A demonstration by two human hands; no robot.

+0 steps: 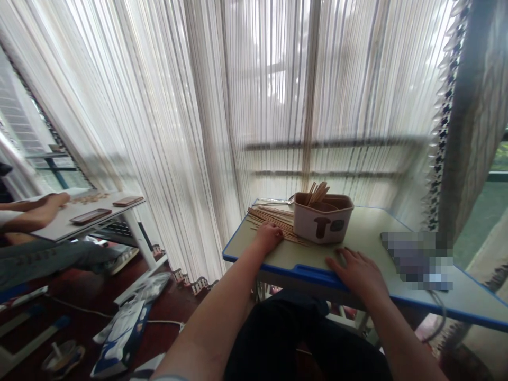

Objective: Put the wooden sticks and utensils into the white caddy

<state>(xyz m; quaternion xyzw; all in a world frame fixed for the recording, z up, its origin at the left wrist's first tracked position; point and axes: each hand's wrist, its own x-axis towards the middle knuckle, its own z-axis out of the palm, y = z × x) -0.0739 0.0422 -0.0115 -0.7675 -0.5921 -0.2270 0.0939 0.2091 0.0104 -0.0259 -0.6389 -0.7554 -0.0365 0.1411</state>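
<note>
A loose pile of wooden chopsticks [273, 214] lies on the desk to the left of a light-coloured divided holder [305, 226]. More chopsticks [317, 192] stand upright in that holder, leaning to one side. My left hand [270, 236] rests on the near edge of the pile, its fingers curled in at the sticks; how many it grips is hidden. My right hand [359, 270] lies palm down on the desk in front of the holder, fingers spread and holding nothing. Behind the pile a metal utensil [278, 201] lies flat.
The desk [373, 225] has a raised blue edge. A blurred-out object with a cable [438, 312] sits at its right. Striped curtains [278, 106] hang behind. At left, another person's hands [51, 206] are over a white table [91, 219]; a bag [123, 338] lies on the floor.
</note>
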